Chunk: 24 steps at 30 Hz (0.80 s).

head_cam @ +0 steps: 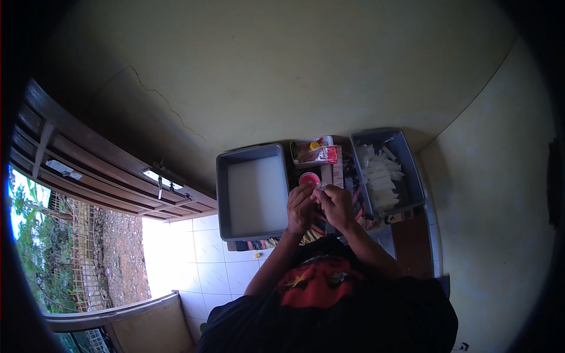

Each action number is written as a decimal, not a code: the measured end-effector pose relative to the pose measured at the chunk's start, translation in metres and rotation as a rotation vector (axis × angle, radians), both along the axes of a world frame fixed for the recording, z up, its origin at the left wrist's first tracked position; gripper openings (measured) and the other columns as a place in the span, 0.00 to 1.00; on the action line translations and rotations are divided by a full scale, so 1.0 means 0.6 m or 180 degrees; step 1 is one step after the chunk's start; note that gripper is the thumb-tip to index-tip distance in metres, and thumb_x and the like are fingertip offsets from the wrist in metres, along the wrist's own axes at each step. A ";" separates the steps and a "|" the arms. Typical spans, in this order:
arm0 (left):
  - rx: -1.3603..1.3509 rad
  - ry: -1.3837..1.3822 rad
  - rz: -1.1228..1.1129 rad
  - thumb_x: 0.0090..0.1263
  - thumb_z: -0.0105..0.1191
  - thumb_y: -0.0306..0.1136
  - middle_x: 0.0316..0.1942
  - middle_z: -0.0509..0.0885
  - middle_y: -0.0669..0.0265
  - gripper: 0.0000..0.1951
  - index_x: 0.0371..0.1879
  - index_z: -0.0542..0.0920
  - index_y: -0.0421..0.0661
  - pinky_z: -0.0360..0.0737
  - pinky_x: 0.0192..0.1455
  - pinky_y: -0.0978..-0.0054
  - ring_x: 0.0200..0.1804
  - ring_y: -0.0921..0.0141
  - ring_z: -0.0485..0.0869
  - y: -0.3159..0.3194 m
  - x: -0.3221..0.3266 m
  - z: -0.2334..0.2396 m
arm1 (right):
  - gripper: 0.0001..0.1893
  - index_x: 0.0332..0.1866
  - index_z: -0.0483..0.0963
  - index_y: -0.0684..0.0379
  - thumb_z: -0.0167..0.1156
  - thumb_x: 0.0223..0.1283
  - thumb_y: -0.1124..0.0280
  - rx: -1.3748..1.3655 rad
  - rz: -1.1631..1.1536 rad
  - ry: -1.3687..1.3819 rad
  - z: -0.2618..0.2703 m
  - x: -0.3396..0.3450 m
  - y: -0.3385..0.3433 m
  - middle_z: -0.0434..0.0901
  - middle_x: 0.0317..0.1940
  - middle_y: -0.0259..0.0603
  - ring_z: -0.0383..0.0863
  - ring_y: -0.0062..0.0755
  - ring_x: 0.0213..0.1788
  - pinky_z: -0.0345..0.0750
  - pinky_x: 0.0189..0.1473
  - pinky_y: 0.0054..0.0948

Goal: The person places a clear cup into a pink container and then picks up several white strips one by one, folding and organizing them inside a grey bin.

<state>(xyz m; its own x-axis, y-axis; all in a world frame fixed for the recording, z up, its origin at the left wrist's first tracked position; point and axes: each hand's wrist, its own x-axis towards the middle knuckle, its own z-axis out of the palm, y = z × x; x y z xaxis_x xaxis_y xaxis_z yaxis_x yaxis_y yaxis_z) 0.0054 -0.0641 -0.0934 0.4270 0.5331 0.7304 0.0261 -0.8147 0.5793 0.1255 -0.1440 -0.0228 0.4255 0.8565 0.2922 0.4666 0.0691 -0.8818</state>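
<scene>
My left hand [301,208] and my right hand [337,207] meet in front of me with their fingertips together. A small piece of clear plastic [322,186] shows at the pinched fingers of my right hand. My left fingers are curled beside it; what they hold is hidden. Just beyond my fingertips stands a pink cup or bowl [309,177] with a pale rim. To the left is a grey plastic tub [223,198] of whitish liquid [257,194]. On the right, another grey tub [412,176] contains several filled plastic bags [379,178] with whitish contents.
Behind the cup sits a white tray [304,142] with a yellow cap [314,145] and a red-and-clear packet [325,155]. A patterned cloth [265,243] lies under the tubs. A wall [300,79] rises behind. At left, a wooden door [110,163] stands ajar above floor tiles [207,247].
</scene>
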 end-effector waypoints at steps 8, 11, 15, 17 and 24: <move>0.0315 0.0391 0.0357 0.63 0.65 0.26 0.48 0.91 0.63 0.11 0.44 0.90 0.45 0.79 0.66 0.50 0.63 0.53 0.85 -0.023 0.056 -0.023 | 0.13 0.38 0.85 0.64 0.62 0.79 0.68 0.0124 0.0142 0.0471 0.045 0.058 -0.049 0.84 0.28 0.35 0.81 0.18 0.27 0.76 0.30 0.24; 0.0332 0.0441 0.0431 0.62 0.65 0.24 0.47 0.91 0.63 0.11 0.44 0.90 0.46 0.79 0.66 0.51 0.62 0.52 0.85 -0.029 0.077 -0.020 | 0.12 0.39 0.86 0.64 0.62 0.79 0.69 -0.0073 0.0228 0.0539 0.036 0.093 -0.059 0.85 0.30 0.35 0.82 0.18 0.28 0.77 0.32 0.24; 0.0185 0.0495 0.0606 0.61 0.66 0.23 0.49 0.91 0.62 0.12 0.44 0.90 0.46 0.80 0.65 0.54 0.62 0.53 0.85 -0.049 0.104 -0.015 | 0.09 0.45 0.87 0.63 0.62 0.77 0.71 0.0060 0.0445 -0.0146 0.029 0.137 -0.062 0.87 0.33 0.41 0.87 0.30 0.30 0.81 0.35 0.29; -0.0046 0.0471 0.0677 0.60 0.68 0.23 0.48 0.91 0.61 0.12 0.44 0.90 0.45 0.81 0.63 0.55 0.60 0.53 0.85 -0.073 0.119 -0.008 | 0.08 0.47 0.87 0.63 0.63 0.76 0.71 0.0059 0.0420 0.0026 0.025 0.150 -0.068 0.88 0.35 0.43 0.89 0.34 0.32 0.83 0.37 0.31; -0.3646 -0.0002 -0.0199 0.88 0.52 0.40 0.46 0.84 0.67 0.16 0.47 0.86 0.40 0.82 0.54 0.64 0.51 0.68 0.83 -0.136 0.137 -0.024 | 0.09 0.49 0.87 0.63 0.66 0.73 0.70 0.0069 0.0379 -0.0021 0.015 0.203 -0.095 0.90 0.35 0.46 0.91 0.38 0.34 0.84 0.37 0.34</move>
<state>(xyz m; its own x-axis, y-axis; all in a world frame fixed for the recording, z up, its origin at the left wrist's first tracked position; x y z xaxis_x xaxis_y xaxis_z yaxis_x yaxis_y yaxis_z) 0.0875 -0.1459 -0.1078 0.4760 0.8629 -0.1699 0.0036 0.1913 0.9815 0.2475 -0.2011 -0.0136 0.3193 0.8943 0.3136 0.4596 0.1432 -0.8765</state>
